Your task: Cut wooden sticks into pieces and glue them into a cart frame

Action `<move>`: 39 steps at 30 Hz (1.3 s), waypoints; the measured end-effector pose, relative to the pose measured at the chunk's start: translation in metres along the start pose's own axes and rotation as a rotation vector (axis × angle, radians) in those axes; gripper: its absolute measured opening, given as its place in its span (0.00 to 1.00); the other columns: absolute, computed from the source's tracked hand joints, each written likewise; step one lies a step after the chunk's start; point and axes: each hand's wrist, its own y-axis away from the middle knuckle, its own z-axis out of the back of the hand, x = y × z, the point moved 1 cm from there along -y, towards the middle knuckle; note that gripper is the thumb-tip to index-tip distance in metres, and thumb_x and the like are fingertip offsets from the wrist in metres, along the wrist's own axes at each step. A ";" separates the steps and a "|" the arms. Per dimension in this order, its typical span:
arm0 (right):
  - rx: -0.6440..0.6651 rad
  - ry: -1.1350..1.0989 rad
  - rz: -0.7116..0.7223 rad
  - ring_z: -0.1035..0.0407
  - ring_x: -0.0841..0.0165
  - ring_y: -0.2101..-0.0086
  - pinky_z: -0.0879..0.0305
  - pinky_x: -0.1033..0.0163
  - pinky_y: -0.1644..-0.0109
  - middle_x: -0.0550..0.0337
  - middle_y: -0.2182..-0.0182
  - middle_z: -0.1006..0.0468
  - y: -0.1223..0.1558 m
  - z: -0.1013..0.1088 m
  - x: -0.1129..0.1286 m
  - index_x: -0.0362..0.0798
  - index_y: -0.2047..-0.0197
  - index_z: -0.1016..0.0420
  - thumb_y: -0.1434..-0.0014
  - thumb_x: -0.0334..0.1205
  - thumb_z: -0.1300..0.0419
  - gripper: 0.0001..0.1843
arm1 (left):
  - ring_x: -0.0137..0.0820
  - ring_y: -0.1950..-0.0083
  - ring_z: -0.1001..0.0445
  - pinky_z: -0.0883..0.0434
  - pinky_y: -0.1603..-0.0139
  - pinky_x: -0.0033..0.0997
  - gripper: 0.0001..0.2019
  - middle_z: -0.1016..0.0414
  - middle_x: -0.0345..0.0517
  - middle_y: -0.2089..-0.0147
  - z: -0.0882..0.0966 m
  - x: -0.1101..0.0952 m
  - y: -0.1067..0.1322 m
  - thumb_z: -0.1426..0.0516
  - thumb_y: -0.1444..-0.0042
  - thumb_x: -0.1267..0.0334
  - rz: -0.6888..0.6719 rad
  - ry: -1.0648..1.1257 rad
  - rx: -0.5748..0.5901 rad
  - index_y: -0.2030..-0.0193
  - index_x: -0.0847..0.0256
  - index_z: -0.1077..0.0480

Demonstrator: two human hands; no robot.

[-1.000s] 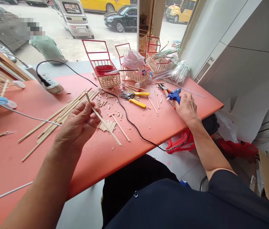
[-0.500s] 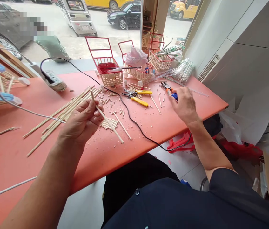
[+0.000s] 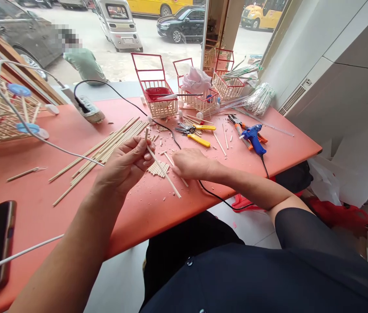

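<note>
Slim stick (image 3: pixel 164 171) is pinched in left hand (image 3: pixel 128 161) over table's (image 3: pixel 134 221) near middle, best kept steady, clear of short sticks (image 3: pixel 156 170); whether anything is gripped by right hand (image 3: pixel 189 164), just right of these, cannot be told.

A hand could slide along the near strip of the pink, flat table (image 3: pixel 134 221), past the thin, pale wooden stick (image 3: pixel 163 171) in the left hand (image 3: pixel 134 160), to the black cord (image 3: pixel 215 198), but farther back yellow-handled metal pliers (image 3: pixel 190 130), a blue plastic glue gun (image 3: pixel 254 138) and red-and-cream stick baskets (image 3: pixel 164 108) block the way.
</note>
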 end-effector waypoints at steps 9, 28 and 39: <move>-0.167 -0.243 0.006 0.27 0.64 0.62 0.43 0.58 0.59 0.47 0.61 0.13 0.003 -0.001 -0.033 0.43 0.62 0.21 0.29 0.30 0.41 0.10 | 0.19 0.72 0.29 0.26 0.70 0.17 0.09 0.19 0.44 0.67 -0.008 -0.002 0.005 0.25 0.40 0.74 -0.010 0.028 -0.053 0.67 0.66 0.19; -0.601 -1.014 0.394 0.39 0.73 0.73 0.42 0.63 0.66 0.69 0.75 0.30 0.018 -0.021 -0.052 0.49 0.62 0.28 0.29 0.46 0.35 0.12 | 0.21 0.74 0.29 0.27 0.70 0.20 0.16 0.19 0.44 0.67 -0.011 0.003 0.007 0.17 0.54 0.63 -0.059 -0.169 -0.077 0.69 0.64 0.17; -0.586 -1.017 0.382 0.38 0.72 0.70 0.41 0.63 0.64 0.68 0.73 0.32 0.019 -0.024 -0.047 0.50 0.62 0.29 0.29 0.46 0.36 0.12 | 0.20 0.75 0.28 0.27 0.71 0.19 0.24 0.18 0.42 0.69 -0.018 0.003 0.011 0.13 0.64 0.54 -0.074 -0.186 -0.087 0.70 0.63 0.17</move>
